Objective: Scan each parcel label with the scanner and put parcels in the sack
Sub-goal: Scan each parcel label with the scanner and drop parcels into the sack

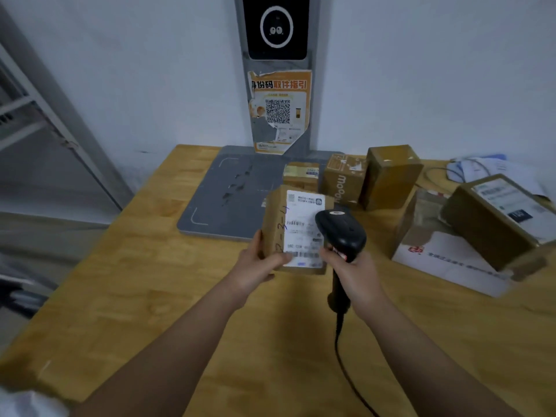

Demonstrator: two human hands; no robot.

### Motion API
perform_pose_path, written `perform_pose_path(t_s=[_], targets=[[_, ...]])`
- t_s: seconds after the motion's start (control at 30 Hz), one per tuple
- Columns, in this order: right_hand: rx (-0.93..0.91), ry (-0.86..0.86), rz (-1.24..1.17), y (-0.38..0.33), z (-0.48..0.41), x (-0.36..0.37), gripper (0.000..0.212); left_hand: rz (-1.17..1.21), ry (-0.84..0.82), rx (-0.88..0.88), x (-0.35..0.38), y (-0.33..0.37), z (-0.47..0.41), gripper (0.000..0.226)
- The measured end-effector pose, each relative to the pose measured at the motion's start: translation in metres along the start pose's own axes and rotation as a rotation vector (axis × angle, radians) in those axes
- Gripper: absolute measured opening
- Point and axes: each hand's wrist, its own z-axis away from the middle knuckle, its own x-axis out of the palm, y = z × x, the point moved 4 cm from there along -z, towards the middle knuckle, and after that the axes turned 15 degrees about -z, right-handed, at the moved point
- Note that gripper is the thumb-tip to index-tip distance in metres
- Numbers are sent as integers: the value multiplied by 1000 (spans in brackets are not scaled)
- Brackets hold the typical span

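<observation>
The parcel (275, 218) is a small brown cardboard box, with a white label (302, 227) covering most of its upper face and handwritten marks down the uncovered strip. The left hand (258, 264) grips its near left corner, holding it over the table (150, 281) at the near edge of the grey pad (228, 191). The right hand (356, 273) is wrapped round the handle of the black scanner (341, 231) — its head sits over the label's right side. Other boxes (391, 176) crowd the right; wood stretches from the hands to the left and near edges, crossed by the cable (338, 341).
</observation>
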Motion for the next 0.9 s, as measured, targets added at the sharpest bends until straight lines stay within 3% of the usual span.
perform_pose_path(t_s=[0.1, 0.17, 0.23, 0.3, 0.4, 0.47, 0.57, 0.67, 0.73, 0.8, 0.83, 0.9], targets=[[-80, -25, 93, -7, 12, -19, 21, -239, 66, -15, -11, -7, 9, 94], [-87, -61, 117, -11, 17, -27, 32, -254, -2, 38, -13, -2, 19, 85], [-6, -112, 89, -14, 22, -31, 22, -251, -126, 105, -12, 9, 30, 87], [118, -158, -30, -15, 28, -35, 38, -185, -201, 142, -10, 19, 40, 86], [247, -266, -85, -10, 35, -42, 50, -63, -164, 144, -6, 26, 44, 73], [303, -324, -31, -4, 43, -43, 47, -53, -101, 137, -5, 27, 45, 61], [195, -224, 35, -1, 45, -42, 20, -133, 32, 136, -3, 21, 42, 63], [57, 7, 31, 5, 42, -39, 14, -148, 209, 36, 5, 7, 39, 88], [62, 142, -48, 10, 37, -36, 17, 56, 173, -111, 21, -7, 43, 104], [105, 222, -146, 14, 34, -31, 25, 285, 1, -219, 43, -22, 45, 111], [125, 240, -181, 15, 33, -29, 27, 366, -81, -228, 51, -25, 46, 99], [167, 214, -208, 17, 30, -24, 23, 472, -116, -199, 58, -25, 45, 51]])
